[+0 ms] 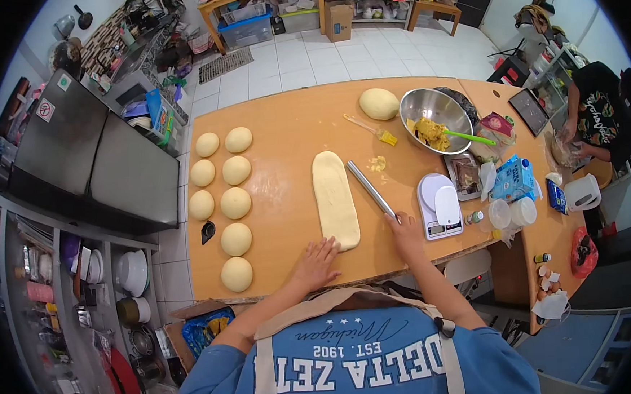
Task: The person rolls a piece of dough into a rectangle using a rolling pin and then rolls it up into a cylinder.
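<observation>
A long, flat strip of pale dough (335, 203) lies lengthwise in front of me on the wooden table (279, 199). At its near end my left hand (318, 262) rests palm down, fingers stretched out, the tips touching the dough's edge. Just right of the strip, a metal rolling pin (369, 185) slants across the table. My right hand (407, 236) is closed around its near end. To the left, several round dough balls (236, 202) stand in two columns. A bigger dough lump (379, 103) sits at the far side.
A steel bowl (412, 104) holds yellow filling and a green-handled spatula (471, 138). Nearby lie a yellow pastry brush (385, 135), crumbs, a white kitchen scale (428, 190) and a blue carton (513, 179). Eggshells (548, 282) lie at the right; another person (600, 118) works beyond.
</observation>
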`<act>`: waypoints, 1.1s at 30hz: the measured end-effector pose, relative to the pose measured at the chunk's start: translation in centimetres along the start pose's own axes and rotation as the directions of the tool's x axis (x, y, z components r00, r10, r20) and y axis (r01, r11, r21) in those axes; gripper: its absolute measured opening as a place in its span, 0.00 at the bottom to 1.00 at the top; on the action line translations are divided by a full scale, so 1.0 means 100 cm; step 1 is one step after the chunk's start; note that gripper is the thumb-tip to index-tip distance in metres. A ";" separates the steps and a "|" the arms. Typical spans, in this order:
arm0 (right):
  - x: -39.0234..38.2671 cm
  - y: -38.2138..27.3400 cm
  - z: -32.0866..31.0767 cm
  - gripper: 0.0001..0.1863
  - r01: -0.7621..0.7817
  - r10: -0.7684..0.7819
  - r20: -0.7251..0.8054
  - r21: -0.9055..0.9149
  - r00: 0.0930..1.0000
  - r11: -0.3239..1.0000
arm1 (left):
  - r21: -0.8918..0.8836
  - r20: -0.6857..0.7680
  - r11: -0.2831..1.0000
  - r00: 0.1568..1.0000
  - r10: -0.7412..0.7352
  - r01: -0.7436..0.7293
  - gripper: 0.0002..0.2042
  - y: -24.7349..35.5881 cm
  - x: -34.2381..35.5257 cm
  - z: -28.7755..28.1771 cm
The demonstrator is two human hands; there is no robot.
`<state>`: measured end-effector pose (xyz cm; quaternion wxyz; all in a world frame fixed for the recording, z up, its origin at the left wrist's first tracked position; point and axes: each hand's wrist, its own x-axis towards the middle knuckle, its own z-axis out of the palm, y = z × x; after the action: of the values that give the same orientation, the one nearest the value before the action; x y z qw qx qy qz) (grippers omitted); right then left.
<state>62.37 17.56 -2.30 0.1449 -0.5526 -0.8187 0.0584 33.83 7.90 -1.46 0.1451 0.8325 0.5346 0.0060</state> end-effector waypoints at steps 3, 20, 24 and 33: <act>-0.001 -0.001 -0.009 0.26 -0.064 0.064 0.115 -0.003 0.991 0.998 | 0.065 0.059 0.996 0.997 0.052 -0.056 0.39 0.001 -0.004 -0.007; -0.025 -0.082 0.018 0.46 0.304 -0.307 0.361 0.068 0.881 0.950 | -0.097 -0.171 0.991 0.983 0.072 -0.089 0.42 0.004 -0.007 0.021; -0.036 -0.074 0.021 0.47 0.354 -0.355 0.361 0.071 0.863 0.933 | 0.011 -0.093 0.995 0.990 0.103 -0.103 0.41 0.004 -0.008 0.012; 0.087 -0.069 0.000 0.45 0.149 -0.180 0.133 0.219 0.975 0.964 | -0.167 -0.352 0.982 0.925 -0.144 0.089 0.40 -0.060 0.078 -0.026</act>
<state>53.21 22.96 0.99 0.1432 -0.4584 -0.8599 0.1731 31.38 17.79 -1.54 0.1054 0.7705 0.5991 0.1906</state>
